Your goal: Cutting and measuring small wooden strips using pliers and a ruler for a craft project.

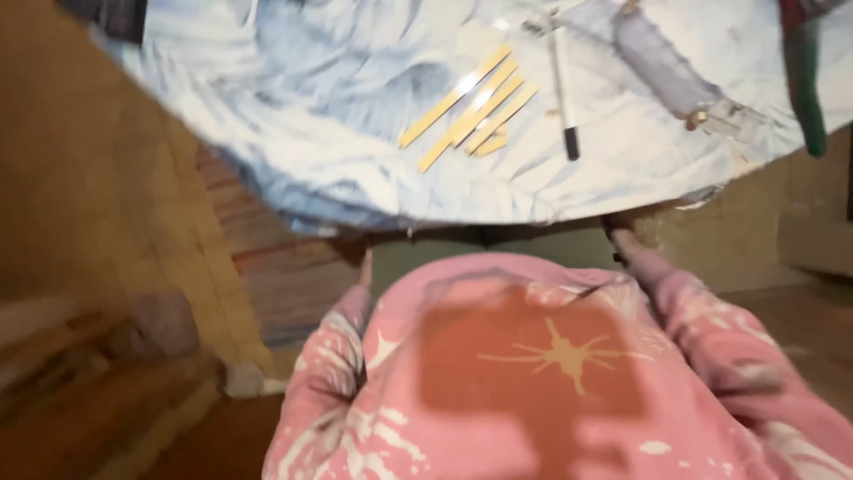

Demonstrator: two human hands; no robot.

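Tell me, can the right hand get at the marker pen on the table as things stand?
Probably yes. The right hand sits at the table edge, partly hidden beneath it; the marker pen lies uncovered above it, with only the wooden strips beside it. The hand must first come up over the edge.

A small bundle of flat wooden sticks (475, 108) is seen on a round table (293, 133) that is covered with a pale blue-and-white streaked sheet. The sticks are light yellow-tan, thin and straight, and are laid roughly parallel on a diagonal, lower left to upper right, partly overlapping one another. About five or six can be counted, though the blur leaves the number uncertain; one or two shorter pieces are found at the lower right of the group. The longest stick is set slightly apart at the upper left.
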